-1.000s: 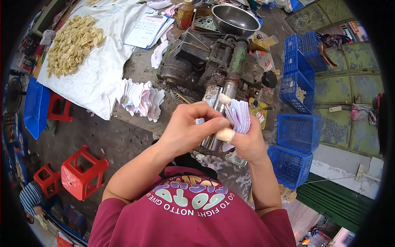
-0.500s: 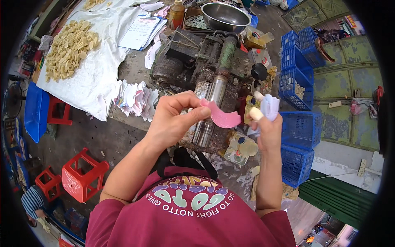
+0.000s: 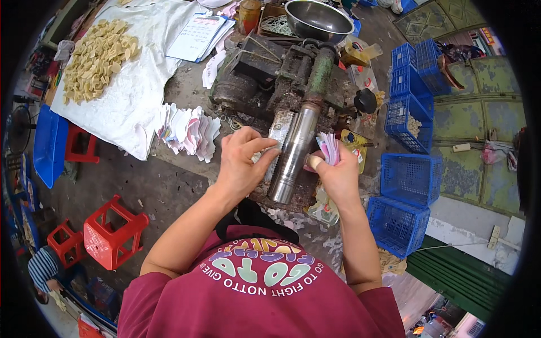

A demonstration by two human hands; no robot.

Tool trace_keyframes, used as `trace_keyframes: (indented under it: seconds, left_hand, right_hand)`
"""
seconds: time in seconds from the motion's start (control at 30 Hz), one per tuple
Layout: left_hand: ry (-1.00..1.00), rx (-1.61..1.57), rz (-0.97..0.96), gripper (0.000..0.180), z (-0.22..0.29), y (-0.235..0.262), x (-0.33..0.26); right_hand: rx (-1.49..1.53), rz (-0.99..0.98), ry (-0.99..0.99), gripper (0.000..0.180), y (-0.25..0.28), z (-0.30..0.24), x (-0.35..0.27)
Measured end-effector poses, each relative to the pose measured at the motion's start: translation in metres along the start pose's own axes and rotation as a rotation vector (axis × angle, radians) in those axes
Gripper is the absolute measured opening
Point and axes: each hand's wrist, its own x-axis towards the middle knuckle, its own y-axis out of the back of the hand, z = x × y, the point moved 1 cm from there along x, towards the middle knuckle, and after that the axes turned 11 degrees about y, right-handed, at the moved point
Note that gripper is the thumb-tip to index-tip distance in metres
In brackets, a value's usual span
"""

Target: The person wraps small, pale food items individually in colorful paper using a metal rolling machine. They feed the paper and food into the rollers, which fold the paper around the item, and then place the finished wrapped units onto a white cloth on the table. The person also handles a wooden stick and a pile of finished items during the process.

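A machine (image 3: 282,76) with a shiny metal roller (image 3: 296,152) lies between my hands. My left hand (image 3: 243,160) is at the roller's left side, thumb and forefinger drawn together beside a ridged grey plate (image 3: 279,132). Whatever that pinch may hold is hidden. On the roller's other side, my right hand (image 3: 341,172) grips a bundle of thin pink and white pieces (image 3: 328,145). A pale cover (image 3: 315,162) wraps one of its digits. A bit of pink shows beside that cover, close to the roller. Left of the machine stands a row of similar white wavy pieces (image 3: 190,130).
Tan chips (image 3: 98,59) are heaped on a white sheet (image 3: 132,84), near a clipboard (image 3: 197,35). A steel bowl (image 3: 320,19) sits behind the machine. Blue crates (image 3: 410,179) line the right; red stools (image 3: 115,234) stand at left. A person (image 3: 44,269) is at far left.
Both hands have moved down to the roller's two sides. The curved pink piece has left my left hand's raised grip; only some pink shows by the right hand. The view shifted slightly.
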Motion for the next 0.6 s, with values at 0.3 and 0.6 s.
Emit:
trace_keyframes:
  seconds: [0.3, 0.6]
  left_hand:
    - [0.314, -0.232, 0.206, 0.005, -0.065, 0.037, 0.017]
    - [0.103, 0.732, 0.365, 0.002, -0.205, 0.164, 0.012]
  right_hand:
    - [-0.131, 0.051, 0.02, 0.028, 0.005, -0.003, 0.007]
    - [0.293, -0.008, -0.053, 0.022, 0.009, -0.017, 0.002]
